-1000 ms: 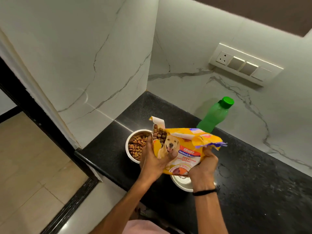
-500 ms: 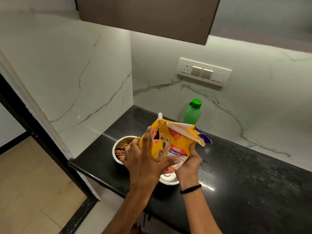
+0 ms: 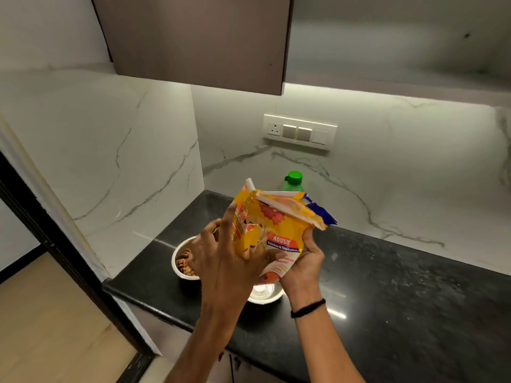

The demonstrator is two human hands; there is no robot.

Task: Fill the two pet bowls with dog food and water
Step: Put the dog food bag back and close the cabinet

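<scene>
A yellow dog food bag (image 3: 279, 233) is held upright above the counter, its torn top open. My right hand (image 3: 301, 261) grips its lower right side. My left hand (image 3: 224, 258) presses against its left front, fingers spread. Behind my left hand a steel bowl (image 3: 179, 261) holds brown kibble. A second steel bowl (image 3: 265, 294) sits under the bag, mostly hidden; what shows of its inside looks bare. A green water bottle (image 3: 293, 181) with a green cap stands behind the bag by the wall.
The black stone counter (image 3: 401, 294) runs right from the corner, its front edge close to me. Marble walls (image 3: 124, 161) close the left and back. A wall cabinet (image 3: 199, 40) hangs overhead. A switch panel (image 3: 300, 132) sits on the back wall. Wooden floor (image 3: 49, 327) lies below left.
The bag was tipped left with kibble spilling toward the left bowl; it now stands upright. The camera has tilted upward, showing the cabinet. Both hands stay on the bag.
</scene>
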